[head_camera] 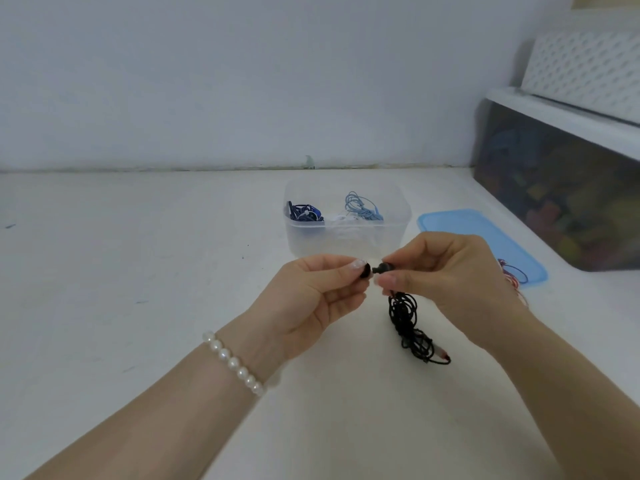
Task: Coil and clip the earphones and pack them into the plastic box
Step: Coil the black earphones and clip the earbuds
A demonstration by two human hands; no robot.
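Earphones, black: held above the white table, in front of the plastic box. One earbud is pinched between thumb and fingertips of the left hand; the other earbud is pinched in the same way by the right hand. The two buds are held close together, nearly touching. Below the right hand the cord hangs in a loose tangled bundle, its lower end resting on the table, where a small reddish tip is seen.

Fingers of both hands are curled inward and closed on the buds; neither hand is released.

Plastic box: clear, uncovered, set further back on the table near the wall. Inside it, dark blue earphones are seen at the left, light blue earphones at the right, and a white cord between them.

Blue lid: lying flat on the table to the right of the box, partly hidden by the right hand. A red cord is seen on its near end.

Pearl bracelet: worn on the left wrist.

Dark translucent storage bin with a white lid: noted at the far right; contents blurred, cannot be told.
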